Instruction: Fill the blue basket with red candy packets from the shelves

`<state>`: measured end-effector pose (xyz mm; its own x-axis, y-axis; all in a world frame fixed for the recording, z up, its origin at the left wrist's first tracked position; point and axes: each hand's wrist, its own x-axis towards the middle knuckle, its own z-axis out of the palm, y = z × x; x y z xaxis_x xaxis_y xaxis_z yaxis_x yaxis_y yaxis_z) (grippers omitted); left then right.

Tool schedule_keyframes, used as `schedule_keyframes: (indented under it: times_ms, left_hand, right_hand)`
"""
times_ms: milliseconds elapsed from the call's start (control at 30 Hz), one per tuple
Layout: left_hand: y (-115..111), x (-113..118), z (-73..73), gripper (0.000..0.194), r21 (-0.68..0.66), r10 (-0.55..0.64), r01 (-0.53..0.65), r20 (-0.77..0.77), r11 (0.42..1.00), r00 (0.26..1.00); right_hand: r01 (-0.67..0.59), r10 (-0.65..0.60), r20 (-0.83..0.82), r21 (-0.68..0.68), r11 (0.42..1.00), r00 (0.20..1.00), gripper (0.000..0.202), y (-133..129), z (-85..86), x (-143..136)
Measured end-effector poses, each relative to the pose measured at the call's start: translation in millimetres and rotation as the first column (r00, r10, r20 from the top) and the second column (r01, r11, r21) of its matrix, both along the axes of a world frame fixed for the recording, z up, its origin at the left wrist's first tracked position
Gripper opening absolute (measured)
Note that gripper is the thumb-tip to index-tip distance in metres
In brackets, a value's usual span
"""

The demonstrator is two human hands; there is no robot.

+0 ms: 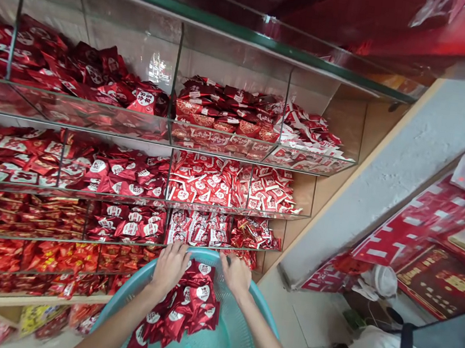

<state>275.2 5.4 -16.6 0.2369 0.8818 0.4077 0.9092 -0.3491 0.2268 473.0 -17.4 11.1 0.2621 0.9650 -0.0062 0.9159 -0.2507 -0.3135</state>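
We reference all positions to the basket (215, 347). It is a round, teal plastic unit with a perforated, lattice-like wall and a smooth floor, which shows bare toward its right side. Inside, mainly in its left and far portion, we find a loose heap of packets (195, 299). Each packet is dark red with a glossy, creased foil surface and pointed corners; most faces that we can see carry a white, rounded label with printed characters too small to read. The packets overlap at mixed angles.

We have both hands at the far side of the basket. Our left hand (170, 268) is palm down with its fingers extended over the far rim, beside the heap. Our right hand (236, 274) is at the same rim, to the right of the heap, with its fingers bent toward the edge. We cannot tell from this view whether either hand is closed on the rim. Neither hand visibly grips a packet.

Beyond the basket we see glass-fronted shelves (207, 207), divided into bins of red packages. One bin, beyond and left of the basket, contains dark red packages (130, 222) with similar white labels. Yellow and red bags (39, 317) lie left of the basket; the tiled floor (303, 324) shows to its right.
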Motion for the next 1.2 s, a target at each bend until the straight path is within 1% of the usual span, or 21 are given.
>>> schedule_keyframes:
  times_ms: [67, 200, 267, 333, 467, 567, 733, 933, 1200]
  left_hand:
    - [2, -3, 3.3, 0.036, -0.041, 0.044, -0.044, -0.007, 0.998, 0.999]
    - [9, -13, 5.9, 0.035, -0.124, -0.009, 0.016, 0.055, 0.992, 0.998]
    - [11, -16, 5.3, 0.035, -0.132, -0.028, 0.038, 0.077, 0.991, 0.997]
    - [14, -17, 4.4, 0.034, -0.124, -0.027, 0.037, 0.084, 0.992, 0.996]
    - [16, -16, 4.8, 0.035, -0.129, -0.028, 0.040, 0.090, 0.991, 0.996]
    - [17, -16, 6.1, 0.034, -0.158, -0.038, 0.054, 0.100, 0.986, 0.994]
    - [16, -17, 6.0, 0.033, -0.184, -0.047, 0.067, 0.108, 0.981, 0.993]
    - [14, -15, 5.7, 0.035, -0.204, -0.048, 0.065, 0.089, 0.977, 0.995]
    - [6, -6, 6.7, 0.037, -0.243, 0.020, 0.000, 0.080, 0.970, 0.997]
  right_hand:
    - [-0.004, 0.004, 0.002, 0.014, 1.000, 1.000, 0.050, 2, 0.5, 0]
    - [-0.001, 0.001, 0.003, 0.012, 1.000, 1.000, 0.051, 7, -3.2, 0]
    - [0.002, -0.002, 0.001, 0.013, 1.000, 1.000, 0.051, 8, -6.5, 0]
    - [-0.009, 0.009, 0.001, 0.025, 1.000, 1.000, 0.049, 8, -9.7, 1]
    - [-0.064, 0.063, 0.019, 0.090, 0.994, 0.998, 0.041, 5, -13.9, 2]
    - [-0.073, 0.072, 0.016, 0.113, 0.991, 0.997, 0.038, 3, -14.2, 3]
    - [-0.081, 0.082, -0.003, 0.099, 0.992, 0.997, 0.034, 0, -14.3, 5]
    - [-0.103, 0.104, -0.016, 0.082, 0.991, 0.994, 0.035, -3, -17.7, 9]
    - [-0.120, 0.125, -0.058, 0.079, 0.990, 0.990, 0.035, -7, -15.5, 21]
